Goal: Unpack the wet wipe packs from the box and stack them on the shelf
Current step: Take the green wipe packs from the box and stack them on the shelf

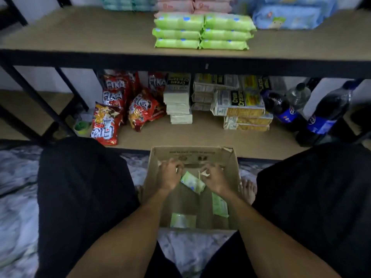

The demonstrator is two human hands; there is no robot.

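Fingers curled, left hand (169, 174) and right hand (213, 178) each pinch an end of a soft green plastic wet wipe pack (192, 182) inside the open brown cardboard box (192, 152). It is probably light, squashy and slick, so the crimped end seams should grip best. A second green pack (182, 220) leans on the near wall and a third green pack (219, 204) on the right. On the far tan board shelf (80, 37) sits a stack of green packs (200, 32).

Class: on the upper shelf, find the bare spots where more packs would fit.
The shelf is bare left of the green packs, up to the teal packs behind. A smaller bare patch lies right of them, before the blue packs. The back row is crowded.
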